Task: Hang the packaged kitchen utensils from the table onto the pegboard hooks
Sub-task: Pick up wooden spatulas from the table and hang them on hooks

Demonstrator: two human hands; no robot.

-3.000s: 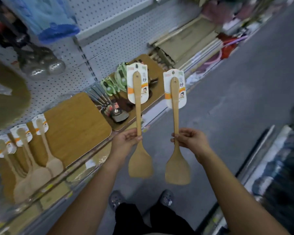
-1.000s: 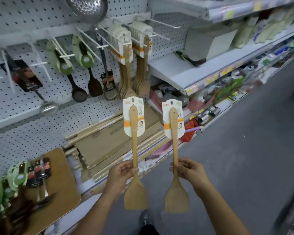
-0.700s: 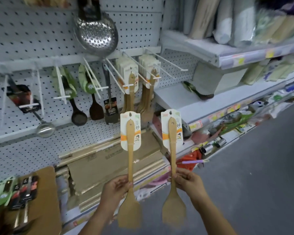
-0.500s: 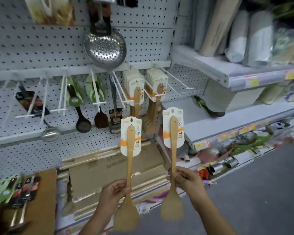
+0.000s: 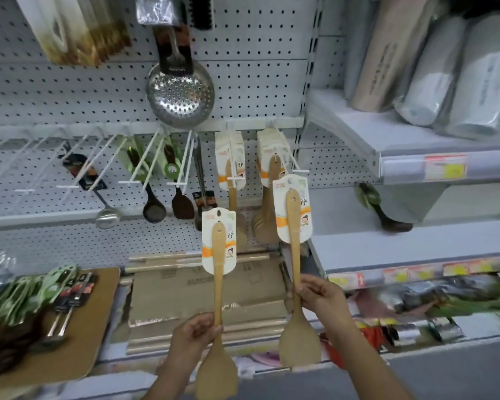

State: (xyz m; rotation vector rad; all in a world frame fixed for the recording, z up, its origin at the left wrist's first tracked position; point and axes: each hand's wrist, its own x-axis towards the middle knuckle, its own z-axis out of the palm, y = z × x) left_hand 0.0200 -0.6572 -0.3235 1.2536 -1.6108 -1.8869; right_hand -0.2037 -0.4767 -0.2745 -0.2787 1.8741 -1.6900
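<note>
I saw flat cardboard (image 5: 185, 301) lying on the low shelf, and a wooden board (image 5: 98, 327) just at its left. On the upper right shelf (image 5: 373, 131) some wrapped rolls (image 5: 433, 73) stood leaning. A yellow price label (image 5: 445, 168) was on its front edge. A dark spoon (image 5: 397, 226) lay on the shelf under it.

Tan spatula (image 5: 295, 255), white-orange card (image 5: 219, 241); perforated steel skimmer (image 5: 180, 95).

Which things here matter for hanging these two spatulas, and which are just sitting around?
Job: left hand gripping left wooden spatula; right hand gripping right wooden spatula; pegboard hooks bearing matching spatulas.
Lying about: steel skimmer; black ladle; flattened cardboard; wrapped rolls on the shelf.
</note>
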